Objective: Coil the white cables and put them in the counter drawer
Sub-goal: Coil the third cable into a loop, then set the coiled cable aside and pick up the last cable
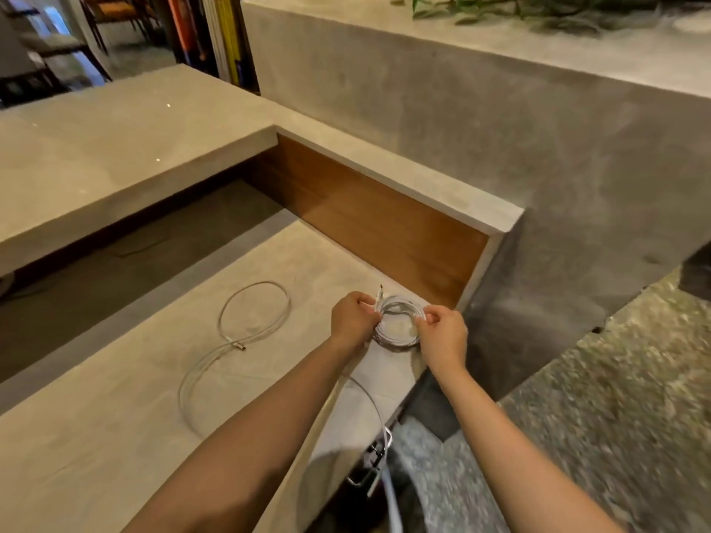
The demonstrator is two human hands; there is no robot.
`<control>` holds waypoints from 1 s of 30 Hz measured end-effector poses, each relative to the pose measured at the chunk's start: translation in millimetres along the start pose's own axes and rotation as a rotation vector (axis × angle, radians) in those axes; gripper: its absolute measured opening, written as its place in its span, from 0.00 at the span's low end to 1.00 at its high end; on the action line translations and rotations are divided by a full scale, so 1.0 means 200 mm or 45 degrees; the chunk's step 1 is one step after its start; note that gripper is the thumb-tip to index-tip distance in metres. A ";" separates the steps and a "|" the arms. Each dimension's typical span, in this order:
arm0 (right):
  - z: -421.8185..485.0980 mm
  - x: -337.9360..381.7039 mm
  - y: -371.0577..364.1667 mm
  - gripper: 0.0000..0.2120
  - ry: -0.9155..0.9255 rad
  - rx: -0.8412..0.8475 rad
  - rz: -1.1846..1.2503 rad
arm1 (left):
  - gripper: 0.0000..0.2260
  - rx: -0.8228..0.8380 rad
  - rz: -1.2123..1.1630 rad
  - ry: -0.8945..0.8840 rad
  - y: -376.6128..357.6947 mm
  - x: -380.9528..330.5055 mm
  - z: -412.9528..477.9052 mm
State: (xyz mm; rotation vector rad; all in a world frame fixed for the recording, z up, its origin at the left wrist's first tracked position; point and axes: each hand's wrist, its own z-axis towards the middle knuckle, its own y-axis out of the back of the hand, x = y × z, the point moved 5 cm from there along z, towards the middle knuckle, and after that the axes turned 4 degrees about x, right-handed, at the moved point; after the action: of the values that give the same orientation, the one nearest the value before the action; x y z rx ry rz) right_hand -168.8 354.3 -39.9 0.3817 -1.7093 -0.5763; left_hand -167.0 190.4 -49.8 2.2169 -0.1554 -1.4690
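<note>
A white cable wound into a small coil (398, 340) sits at the right end of the pale counter (115, 436), close to the wooden panel. My left hand (354, 321) pinches the coil's left side, with a plug end sticking up beside the thumb. My right hand (442, 336) pinches its right side. A loose tail of this cable (371, 398) runs back toward me over the counter edge. A second white cable (231, 340) lies uncoiled in a loose figure-eight to the left, untouched. No drawer shows as open.
A brown wooden panel (384, 221) backs the counter. A raised concrete ledge (115, 155) stands to the left and a tall concrete block (500, 109) behind. Metal hardware (375, 461) hangs below the counter's front edge. Speckled floor (615, 398) lies to the right.
</note>
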 end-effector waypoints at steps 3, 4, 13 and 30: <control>0.01 -0.03 -0.02 0.08 0.027 0.036 -0.028 | 0.10 0.030 -0.056 0.005 0.00 0.01 0.01; 0.01 -0.03 -0.02 0.08 0.037 0.037 -0.020 | 0.10 0.063 -0.080 0.002 0.00 0.02 0.00; -0.20 0.07 -0.08 0.07 0.566 0.067 -0.154 | 0.11 -0.379 0.443 -0.267 0.49 0.24 -0.11; -0.58 0.34 -0.68 0.17 0.671 0.813 -0.315 | 0.07 -0.356 0.571 -0.259 0.94 0.54 -0.29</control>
State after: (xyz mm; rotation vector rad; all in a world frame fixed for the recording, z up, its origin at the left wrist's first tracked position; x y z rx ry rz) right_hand -77.8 185.2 -45.3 1.1080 -1.3003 -0.0632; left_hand -40.0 7.2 -38.5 1.6739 -0.4528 -1.3618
